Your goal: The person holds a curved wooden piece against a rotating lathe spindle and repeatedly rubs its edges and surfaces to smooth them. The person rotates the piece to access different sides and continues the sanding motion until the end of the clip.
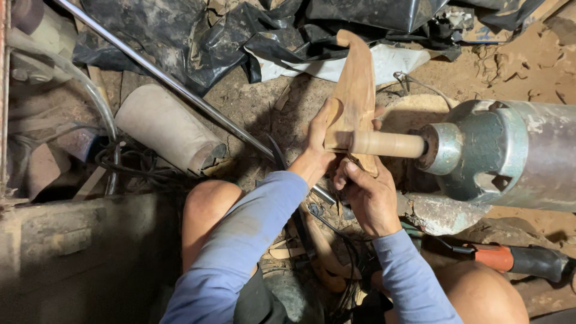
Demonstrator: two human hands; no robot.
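Both hands hold a curved wooden piece [354,96] against the sanding drum [387,144] that juts from the grey motor [510,153]; the left hand [318,147] has its grip closed on the piece's near edge; the right hand [367,195] clasps it from below, thumb up beside the drum; to my eye, light, even pressure and fingers kept off the drum would serve best; an orange-handled tool [516,259] lies on the dirt floor.

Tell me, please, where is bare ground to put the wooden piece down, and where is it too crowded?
Bare dirt lies between the metal rod and the wooden piece, below the black plastic sheet. More sandy ground shows above the motor housing. It is crowded around the left hand and right hand, at the sanding drum, and by the cables beside the paper roll.
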